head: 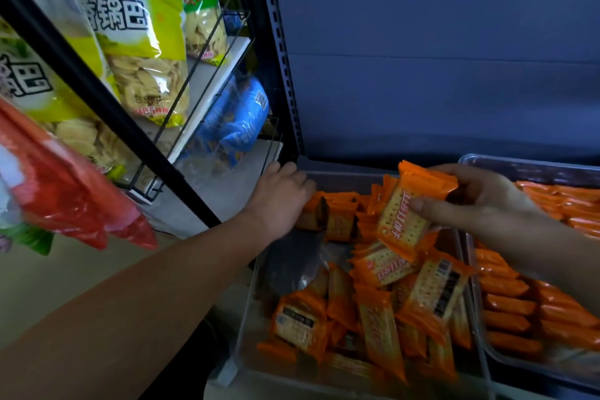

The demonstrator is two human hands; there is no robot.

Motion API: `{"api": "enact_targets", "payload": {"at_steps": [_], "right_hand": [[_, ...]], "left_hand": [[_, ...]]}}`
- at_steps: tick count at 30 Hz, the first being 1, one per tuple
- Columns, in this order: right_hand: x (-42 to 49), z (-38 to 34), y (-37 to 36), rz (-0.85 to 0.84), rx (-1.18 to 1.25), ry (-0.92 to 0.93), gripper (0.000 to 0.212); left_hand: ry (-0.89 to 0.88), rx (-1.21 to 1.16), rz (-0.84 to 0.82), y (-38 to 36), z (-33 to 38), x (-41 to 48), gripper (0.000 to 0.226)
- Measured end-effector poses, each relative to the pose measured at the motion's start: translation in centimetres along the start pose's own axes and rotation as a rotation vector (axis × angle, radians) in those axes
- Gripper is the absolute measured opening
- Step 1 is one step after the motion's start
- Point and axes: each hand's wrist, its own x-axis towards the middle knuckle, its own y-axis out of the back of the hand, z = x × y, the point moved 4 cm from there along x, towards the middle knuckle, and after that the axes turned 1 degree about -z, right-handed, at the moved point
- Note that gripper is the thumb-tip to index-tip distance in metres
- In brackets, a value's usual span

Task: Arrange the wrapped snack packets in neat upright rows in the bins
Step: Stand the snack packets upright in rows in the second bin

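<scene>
The right hand holds a small stack of cracker packets in orange wrappers, with the thumb across the printed front and the other fingers curled behind. The stack is tilted and is in the air above the left bin, touching nothing else. The left hand is at the far left corner of this bin, with the fingers bent down over the rim; whether they grip the rim or a packet I cannot tell, because the fingertips are hidden. The left bin is of clear plastic and contains many loose packets of the same orange kind, lying in disorder, some flat, some leaning, some with the barcode side up; a part of the bottom near the left wall is bare. Just beside it on the right stands the right bin, also clear, where the rows of packets stand on edge close together. Behind both bins is a blue back panel. On the left, a wire rack carries yellow-green chip bags, a blue bag and a red bag.
</scene>
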Motion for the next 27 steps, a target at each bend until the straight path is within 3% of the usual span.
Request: {"api": "enact_targets", "payload": {"at_steps": [4,8,12,16,22,27], "right_hand": [[0.2,-0.1,-1.3,-0.010,-0.002,0.013,0.047],[1.6,-0.2,-4.0,-0.032,-0.162,0.006,0.048],[3.4,-0.9,-7.7,-0.142,-0.344,-0.024,0.055],[5.0,-0.9,-11.2,-0.229,-0.366,-0.043,0.052],[6.6,1.2,-14.9,-0.219,-0.291,-0.089,0.063],[7.9,2.7,-17.2,-0.144,-0.364,-0.116,0.080]], "left_hand": [[0.031,-0.102,-0.003,0.2,-0.5,0.0,0.015],[0.077,-0.199,-0.102,-0.3,-0.8,-0.3,0.010],[0.056,-0.312,-0.128,-0.5,-1.0,-1.0,0.017],[-0.016,-0.429,-0.127,0.5,-2.0,-2.0,0.029],[-0.045,-0.526,0.027,0.1,-2.5,-3.3,0.030],[0.098,-0.752,0.112,1.1,-2.8,-4.4,0.025]]}}
